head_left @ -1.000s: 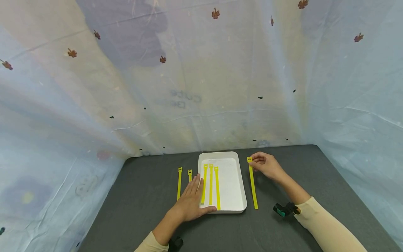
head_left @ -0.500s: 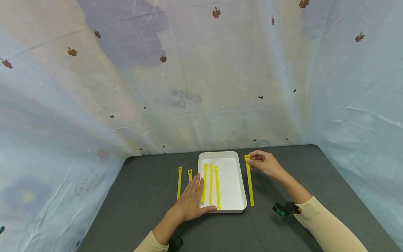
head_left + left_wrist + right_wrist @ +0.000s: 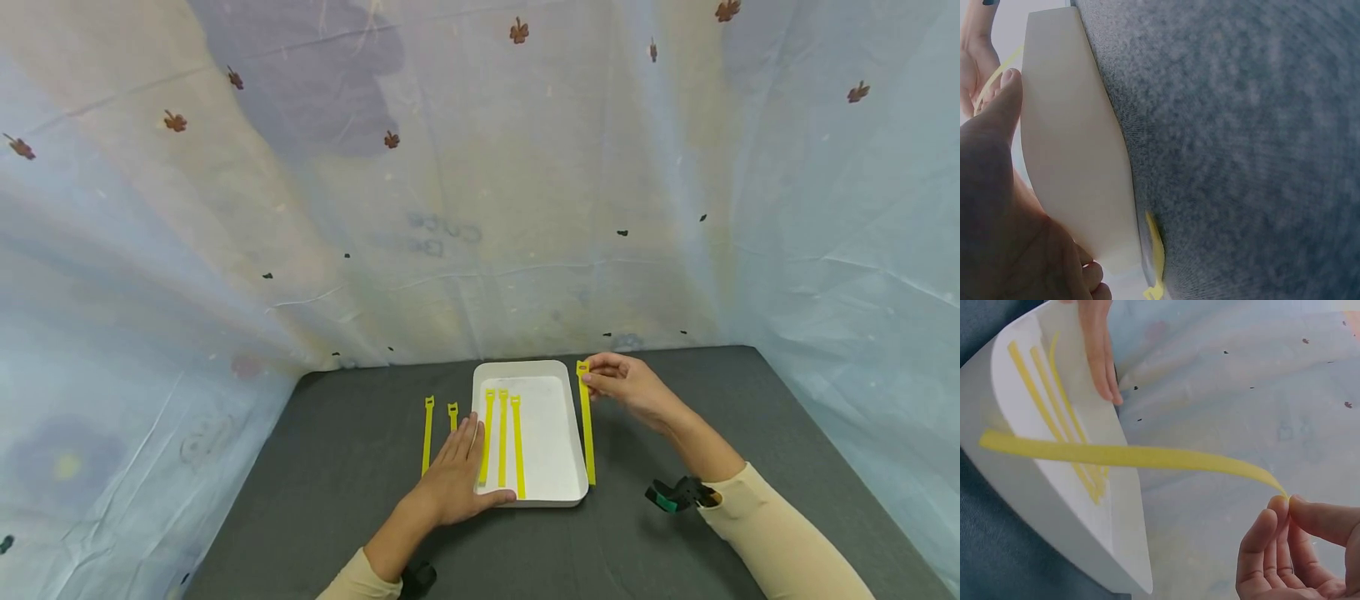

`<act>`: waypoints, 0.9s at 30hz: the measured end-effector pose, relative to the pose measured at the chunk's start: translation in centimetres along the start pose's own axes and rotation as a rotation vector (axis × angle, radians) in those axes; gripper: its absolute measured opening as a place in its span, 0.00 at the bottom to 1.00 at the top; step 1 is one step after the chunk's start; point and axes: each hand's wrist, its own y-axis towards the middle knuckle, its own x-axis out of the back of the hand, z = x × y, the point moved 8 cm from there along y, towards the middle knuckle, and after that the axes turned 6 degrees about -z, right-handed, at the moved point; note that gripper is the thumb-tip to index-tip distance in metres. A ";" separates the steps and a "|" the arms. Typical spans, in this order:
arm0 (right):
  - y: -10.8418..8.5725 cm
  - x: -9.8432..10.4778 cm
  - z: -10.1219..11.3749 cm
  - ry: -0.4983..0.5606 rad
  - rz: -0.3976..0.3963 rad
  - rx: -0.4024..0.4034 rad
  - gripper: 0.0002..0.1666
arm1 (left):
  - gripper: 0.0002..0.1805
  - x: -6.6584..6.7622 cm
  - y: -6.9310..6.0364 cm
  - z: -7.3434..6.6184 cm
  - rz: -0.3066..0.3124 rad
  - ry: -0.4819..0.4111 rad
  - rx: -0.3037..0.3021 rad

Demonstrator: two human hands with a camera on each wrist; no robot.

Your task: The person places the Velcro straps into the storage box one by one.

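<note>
My right hand (image 3: 626, 387) pinches a yellow cable tie strap (image 3: 587, 437) by its slotted head, between thumb and fingertips. The strap hangs along the right rim of a white tray (image 3: 551, 442); the right wrist view shows its free end reaching across the tray's side. Three similar yellow straps (image 3: 1055, 394) lie side by side in the tray's left part. My left hand (image 3: 448, 482) rests on the tray's left rim, fingers straight, with the thumb along the front edge. In the left wrist view that thumb (image 3: 1007, 103) lies against the tray wall (image 3: 1075, 144).
Left of the tray, two more yellow straps lie on the dark grey tabletop (image 3: 330, 500): one strap (image 3: 427, 437) farther out, another strap (image 3: 452, 414) partly hidden by my left hand. A patterned pale curtain (image 3: 480, 192) surrounds the table at the back and sides.
The right hand has moved left and slightly away from me, bringing the strap from beside the tray to its right rim. My left hand and the straps in the tray stay put.
</note>
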 end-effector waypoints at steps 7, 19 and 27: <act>0.3 -0.7 0.3 0.071 -0.003 -0.028 0.24 | 0.71 -0.1 -0.1 0.0 0.014 -0.003 0.014; 0.7 -1.5 1.6 0.128 0.007 0.028 0.21 | 0.71 -0.2 0.0 0.2 0.017 -0.008 0.010; 1.2 -2.2 1.0 0.082 0.015 0.052 0.19 | 0.72 -0.5 0.2 0.4 0.025 0.012 0.025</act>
